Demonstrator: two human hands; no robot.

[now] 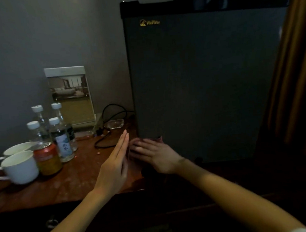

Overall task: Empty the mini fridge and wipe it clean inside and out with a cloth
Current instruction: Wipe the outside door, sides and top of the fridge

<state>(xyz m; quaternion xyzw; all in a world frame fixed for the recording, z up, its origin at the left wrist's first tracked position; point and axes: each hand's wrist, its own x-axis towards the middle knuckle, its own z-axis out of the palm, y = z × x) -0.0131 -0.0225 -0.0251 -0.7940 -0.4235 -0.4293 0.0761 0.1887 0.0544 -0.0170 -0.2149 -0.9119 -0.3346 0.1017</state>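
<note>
Shows a boxy mini fridge (209, 84), matte dark-grey door closed under a glossy black top band, standing on a reddish wooden desk (71, 183). Just left of its lower corner, shows the left hand (115, 163) flat and empty, fingers straight and together. Lays the right hand (153, 155) over that door corner, grip impossible to tell; farther left, clear bottles (59, 133), an orange can (47, 158), white cups (20, 166).

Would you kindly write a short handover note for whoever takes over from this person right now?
Left hand: open, fingers straight, beside the dark grey mini fridge, at its lower left corner.
Right hand: lies on that corner; whether it grips the edge is unclear.
Clear white-capped water bottles and an orange drinks can stand on the reddish wooden table, left of the closed fridge.
Done: unclear.
Left: open it, empty it, wipe inside and out; no cloth in view.
</note>
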